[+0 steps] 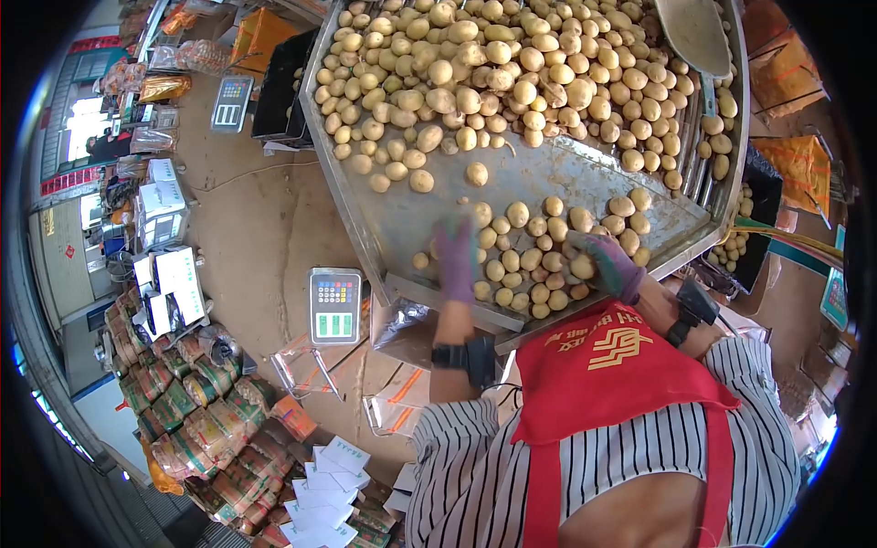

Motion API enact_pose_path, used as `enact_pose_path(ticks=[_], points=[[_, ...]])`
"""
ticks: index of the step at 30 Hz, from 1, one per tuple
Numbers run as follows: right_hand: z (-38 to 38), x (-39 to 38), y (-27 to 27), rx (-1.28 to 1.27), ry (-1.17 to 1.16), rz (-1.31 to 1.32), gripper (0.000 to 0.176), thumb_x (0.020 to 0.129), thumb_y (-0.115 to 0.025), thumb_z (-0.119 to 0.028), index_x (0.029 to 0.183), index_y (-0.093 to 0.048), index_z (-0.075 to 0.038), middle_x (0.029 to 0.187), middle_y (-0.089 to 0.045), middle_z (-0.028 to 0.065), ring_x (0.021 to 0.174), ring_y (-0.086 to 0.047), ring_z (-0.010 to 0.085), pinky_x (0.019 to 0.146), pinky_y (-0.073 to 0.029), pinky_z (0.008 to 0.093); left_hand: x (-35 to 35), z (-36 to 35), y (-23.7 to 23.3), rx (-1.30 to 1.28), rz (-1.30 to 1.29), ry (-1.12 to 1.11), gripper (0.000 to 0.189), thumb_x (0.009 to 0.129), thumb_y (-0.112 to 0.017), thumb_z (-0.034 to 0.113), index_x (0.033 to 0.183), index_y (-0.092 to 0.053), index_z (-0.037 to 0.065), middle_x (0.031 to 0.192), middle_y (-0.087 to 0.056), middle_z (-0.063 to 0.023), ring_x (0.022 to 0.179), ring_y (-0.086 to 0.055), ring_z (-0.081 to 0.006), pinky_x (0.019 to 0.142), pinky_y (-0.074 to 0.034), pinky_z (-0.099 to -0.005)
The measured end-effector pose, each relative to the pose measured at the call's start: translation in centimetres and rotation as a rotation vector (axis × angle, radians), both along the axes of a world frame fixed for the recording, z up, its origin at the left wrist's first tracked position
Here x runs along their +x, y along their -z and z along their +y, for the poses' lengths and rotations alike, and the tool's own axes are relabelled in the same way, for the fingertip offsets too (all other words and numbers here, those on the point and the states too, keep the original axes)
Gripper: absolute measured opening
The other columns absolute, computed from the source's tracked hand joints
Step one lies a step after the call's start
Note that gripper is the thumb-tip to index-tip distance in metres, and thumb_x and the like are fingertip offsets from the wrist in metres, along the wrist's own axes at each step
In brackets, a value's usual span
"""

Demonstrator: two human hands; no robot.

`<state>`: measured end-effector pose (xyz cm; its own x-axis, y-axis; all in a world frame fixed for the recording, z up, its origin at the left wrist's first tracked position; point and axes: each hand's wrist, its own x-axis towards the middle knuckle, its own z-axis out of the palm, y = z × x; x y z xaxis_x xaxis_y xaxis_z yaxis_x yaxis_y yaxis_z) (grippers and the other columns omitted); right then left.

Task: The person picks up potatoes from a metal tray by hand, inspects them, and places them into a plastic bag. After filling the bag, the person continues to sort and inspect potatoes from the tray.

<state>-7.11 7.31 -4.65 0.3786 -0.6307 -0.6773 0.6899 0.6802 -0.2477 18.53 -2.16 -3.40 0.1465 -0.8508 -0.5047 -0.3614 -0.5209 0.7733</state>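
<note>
Many potatoes (498, 50) are heaped on a metal sorting table (402, 224), with a smaller group of potatoes (523, 260) at its near edge. My left hand (454, 258), in a purple glove and smeared by motion, is at the left side of this smaller group. On its right side, my gloved right hand (614, 265) reaches in with fingers stretched out over the potatoes, its fingertips right at one of them. Bare metal shows between the heap and the small group, with a single potato (477, 173) lying on it.
A large scoop (696, 36) lies on the heap at the far right. Digital scales (335, 306) stand left of the table. Stacked packed bags (206, 411) and white cartons (324, 493) are at lower left. A black crate (283, 87) adjoins the table's left side.
</note>
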Motion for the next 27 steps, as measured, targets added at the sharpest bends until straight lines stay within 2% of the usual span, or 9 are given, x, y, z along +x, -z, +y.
enact_pose_path(ticks=[2, 3, 11, 14, 17, 20, 22, 24, 27], points=[[1.4, -1.7, 3.2, -0.687, -0.324, 0.704, 0.029, 0.096, -0.057, -0.03, 0.09, -0.059, -0.002, 0.087, -0.062, 0.0101, 0.079, -0.064, 0.023, 0.062, -0.054, 0.0371, 2.5, -3.7, 3.0, -0.204, -0.208, -0.164, 0.051, 0.088, -0.065, 0.032, 0.128, -0.052, 0.003, 0.124, -0.057, -0.0188, 0.11, -0.055, -0.0328, 0.095, -0.044, -0.0397], [0.0, -0.9, -2.3, -0.05, -0.085, 0.126, 0.031, 0.096, -0.056, -0.029, 0.08, -0.057, -0.003, 0.08, -0.061, 0.0098, 0.075, -0.063, 0.0215, 0.063, -0.053, 0.0354, 4.3, -5.7, 6.3, -0.321, -0.311, -0.182, 0.054, 0.085, -0.067, 0.031, 0.129, -0.051, 0.003, 0.125, -0.056, -0.0198, 0.111, -0.055, -0.0356, 0.096, -0.043, -0.042], [0.9, -2.4, -1.7, -0.069, 0.006, 0.213, 0.026, 0.096, -0.056, -0.027, 0.087, -0.058, -0.003, 0.083, -0.062, 0.0086, 0.074, -0.063, 0.0199, 0.062, -0.052, 0.0305, 1.1, -7.6, 3.9, -0.325, -0.555, 0.418, 0.055, 0.079, -0.069, 0.021, 0.129, -0.052, 0.003, 0.122, -0.057, -0.0217, 0.118, -0.052, -0.0348, 0.101, -0.041, -0.0402], [0.8, -2.5, -1.6, -0.048, 0.014, 0.247, 0.024, 0.095, -0.056, -0.026, 0.089, -0.059, -0.003, 0.083, -0.063, 0.009, 0.073, -0.064, 0.0199, 0.062, -0.053, 0.0304, 1.7, -6.1, 4.3, -0.183, -0.223, 0.367, 0.054, 0.082, -0.064, 0.034, 0.126, -0.053, 0.004, 0.106, -0.062, -0.0188, 0.096, -0.062, -0.0308, 0.082, -0.051, -0.0375], [-0.3, -2.2, -4.0, -0.032, -0.1, 0.317, 0.024, 0.096, -0.055, -0.023, 0.099, -0.064, -0.001, 0.093, -0.065, 0.0053, 0.085, -0.062, 0.0125, 0.075, -0.052, 0.0271, 2.4, -4.7, 3.6, 0.337, 1.085, -0.106, 0.062, 0.09, -0.037, 0.056, 0.118, -0.056, 0.003, 0.076, -0.058, -0.0081, 0.046, -0.041, -0.0117, 0.042, -0.032, -0.0237], [-0.7, -1.7, -4.1, -0.45, -0.283, 0.6, 0.025, 0.095, -0.056, -0.023, 0.101, -0.065, -0.001, 0.096, -0.066, 0.0058, 0.087, -0.062, 0.0118, 0.076, -0.052, 0.027, 1.5, -3.1, 0.0, 0.291, 1.308, -0.16, 0.059, 0.093, -0.036, 0.052, 0.12, -0.054, 0.003, 0.075, -0.057, -0.0087, 0.045, -0.038, -0.0121, 0.043, -0.032, -0.0237], [-1.0, -1.4, -3.1, -0.157, -0.191, 0.292, 0.028, 0.095, -0.056, -0.023, 0.109, -0.064, 0.0, 0.101, -0.066, 0.0067, 0.091, -0.061, 0.0118, 0.08, -0.051, 0.0267, 1.7, -2.6, 0.0, 0.33, 1.368, -0.099, 0.061, 0.094, -0.034, 0.053, 0.124, -0.051, 0.003, 0.079, -0.058, -0.0099, 0.045, -0.036, -0.0123, 0.042, -0.03, -0.0232], [-1.7, -0.4, -3.6, -0.839, -0.391, 0.708, 0.035, 0.096, -0.055, -0.026, 0.119, -0.06, 0.0, 0.108, -0.064, 0.0074, 0.096, -0.06, 0.0124, 0.083, -0.05, 0.0272, 1.1, -1.7, -1.1, 0.358, 1.493, -0.094, 0.053, 0.094, -0.042, 0.045, 0.127, -0.049, 0.003, 0.09, -0.06, -0.0127, 0.058, -0.05, -0.0133, 0.051, -0.041, -0.0239], [-3.0, 1.2, -5.7, -0.488, -0.344, 0.336, 0.049, 0.096, -0.055, -0.034, 0.131, -0.051, -0.001, 0.118, -0.062, 0.009, 0.104, -0.059, 0.0158, 0.089, -0.049, 0.0308, -2.4, 0.4, -3.8, -0.068, 0.562, 0.222, 0.045, 0.093, -0.052, 0.033, 0.127, -0.051, 0.004, 0.103, -0.059, -0.0131, 0.085, -0.06, -0.0168, 0.073, -0.051, -0.029]])
